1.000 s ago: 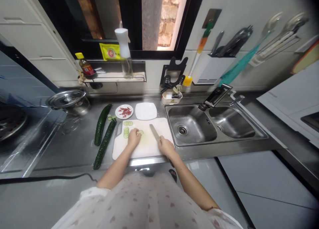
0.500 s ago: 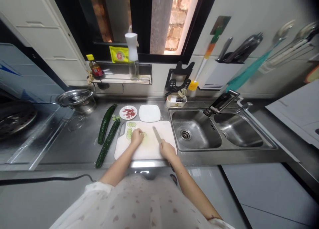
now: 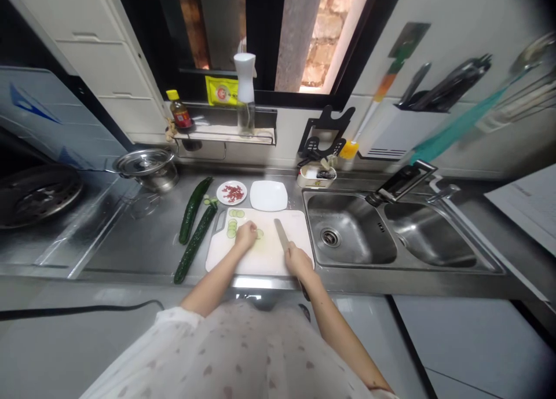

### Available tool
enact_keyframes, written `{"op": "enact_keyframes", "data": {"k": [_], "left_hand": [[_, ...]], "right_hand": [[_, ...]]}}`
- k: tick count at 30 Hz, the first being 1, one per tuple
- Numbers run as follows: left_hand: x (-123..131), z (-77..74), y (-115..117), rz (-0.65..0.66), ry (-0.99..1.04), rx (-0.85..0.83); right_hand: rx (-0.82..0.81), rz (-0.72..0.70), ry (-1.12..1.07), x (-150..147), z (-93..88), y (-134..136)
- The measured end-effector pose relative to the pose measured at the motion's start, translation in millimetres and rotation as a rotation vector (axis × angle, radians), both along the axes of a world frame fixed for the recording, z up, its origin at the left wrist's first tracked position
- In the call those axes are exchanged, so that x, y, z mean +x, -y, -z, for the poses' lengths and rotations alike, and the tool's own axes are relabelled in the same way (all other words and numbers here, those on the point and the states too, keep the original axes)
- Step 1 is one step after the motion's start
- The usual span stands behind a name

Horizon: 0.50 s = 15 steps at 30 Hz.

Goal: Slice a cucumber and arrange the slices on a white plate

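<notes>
A white cutting board [image 3: 264, 254] lies on the steel counter in front of me. My left hand [image 3: 245, 236] is curled over a short piece of cucumber, with a slice [image 3: 259, 234] at its fingertips. Several cut cucumber slices [image 3: 233, 224] lie on the board's far left corner. My right hand [image 3: 299, 260] grips the handle of a knife [image 3: 282, 234] whose blade points away over the board's right side, apart from the left hand.
Two whole cucumbers [image 3: 196, 225] lie left of the board. A small plate of chopped red chili [image 3: 231, 192] and an empty white square plate [image 3: 268, 195] sit behind it. A double sink [image 3: 391, 234] is on the right, a lidded steel pot [image 3: 147, 167] at the far left.
The camera view has shifted, so everything sits further right in the picture. My hands, the knife and the slices keep nearly the same places on the board.
</notes>
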<state>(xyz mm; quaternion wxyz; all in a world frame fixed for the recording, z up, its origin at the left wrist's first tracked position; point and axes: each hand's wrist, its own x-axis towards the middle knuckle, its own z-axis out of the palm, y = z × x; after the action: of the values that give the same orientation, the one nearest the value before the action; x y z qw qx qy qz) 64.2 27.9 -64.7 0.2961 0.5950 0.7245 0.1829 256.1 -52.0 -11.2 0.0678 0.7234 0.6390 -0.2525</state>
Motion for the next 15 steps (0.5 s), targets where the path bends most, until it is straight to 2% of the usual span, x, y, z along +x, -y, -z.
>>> {"op": "enact_keyframes", "data": {"k": [10,15], "left_hand": [[-5.2,-7.2,11.8,0.004,0.015,-0.018],[-25.9,-3.5,23.0,-0.106,0.010,0.004]], "right_hand": [[-0.012,-0.008,0.006,0.6,-2.8,-1.0],[-0.014,-0.008,0.004,-0.3,-5.4,-1.2]]}}
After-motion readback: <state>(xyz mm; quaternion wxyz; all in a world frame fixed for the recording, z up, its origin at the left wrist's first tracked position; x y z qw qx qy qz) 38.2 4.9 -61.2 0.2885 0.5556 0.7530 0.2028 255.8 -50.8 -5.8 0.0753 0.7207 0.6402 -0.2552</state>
